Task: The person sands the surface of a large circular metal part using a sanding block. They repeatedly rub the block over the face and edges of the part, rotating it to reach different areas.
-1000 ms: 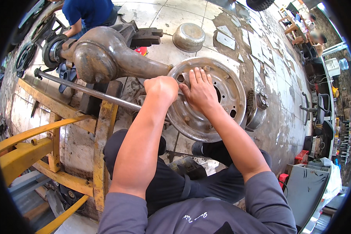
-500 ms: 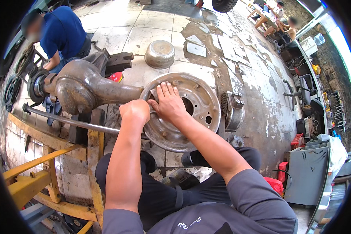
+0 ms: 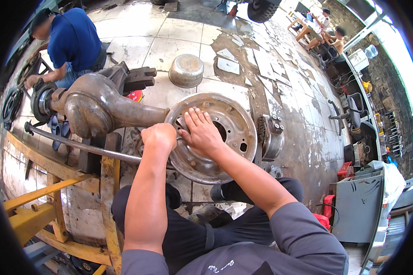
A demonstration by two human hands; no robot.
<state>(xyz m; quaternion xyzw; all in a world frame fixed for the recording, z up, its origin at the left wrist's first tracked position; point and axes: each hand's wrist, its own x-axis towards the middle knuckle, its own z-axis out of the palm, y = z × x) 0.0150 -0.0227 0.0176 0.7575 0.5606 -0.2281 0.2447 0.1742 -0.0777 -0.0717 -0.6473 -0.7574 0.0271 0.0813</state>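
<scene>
A round, worn metal brake drum (image 3: 241,126) with a raised rim, several studs and a centre hole faces up between my knees, at the end of a rusty axle housing (image 3: 94,103). My right hand (image 3: 201,133) lies on the drum's face, palm down, fingers stretched out, partly covering the centre hole. Close beside it, at the drum's left rim, my left hand (image 3: 159,137) is closed in a fist. Whatever sits inside that fist is hidden by its back. A small grey flat piece shows near the right fingertips, too unclear to name.
A metal bowl-shaped part (image 3: 186,71) stands upside down beyond the drum. A long bar (image 3: 87,147) and a yellow frame (image 3: 108,183) lie left. A cylindrical metal part (image 3: 273,137) sits right. A person in blue (image 3: 75,39) crouches far left. Broken tiles (image 3: 228,65) lie ahead.
The whole view has shifted slightly, so the drum appears a little lower. Both my hands keep nearly the same place on it. The person in blue has moved a hand into sight.
</scene>
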